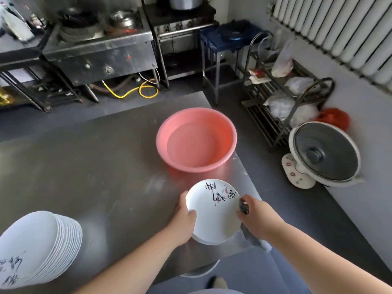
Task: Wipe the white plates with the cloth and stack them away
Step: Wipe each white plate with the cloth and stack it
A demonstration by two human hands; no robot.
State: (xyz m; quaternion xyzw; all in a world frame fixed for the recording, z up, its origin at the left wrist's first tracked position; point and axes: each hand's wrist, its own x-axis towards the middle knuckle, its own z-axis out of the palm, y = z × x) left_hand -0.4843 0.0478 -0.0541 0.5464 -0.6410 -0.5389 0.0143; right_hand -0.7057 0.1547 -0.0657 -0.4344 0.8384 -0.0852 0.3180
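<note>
A white plate (214,211) with black brush lettering lies on top of a short pile of plates near the steel table's right front corner. My left hand (185,217) grips its left rim, thumb over the edge. My right hand (253,215) holds a grey cloth (252,237) at the plate's right rim; the cloth hangs down below the hand. A tall stack of white plates (40,245) stands at the table's front left.
A pink plastic basin (196,140) sits on the steel table (84,166) behind the plate. Right of the table, on the floor, are a white fan heater (324,153) and a wire rack (282,96) with bags. Stoves line the back wall.
</note>
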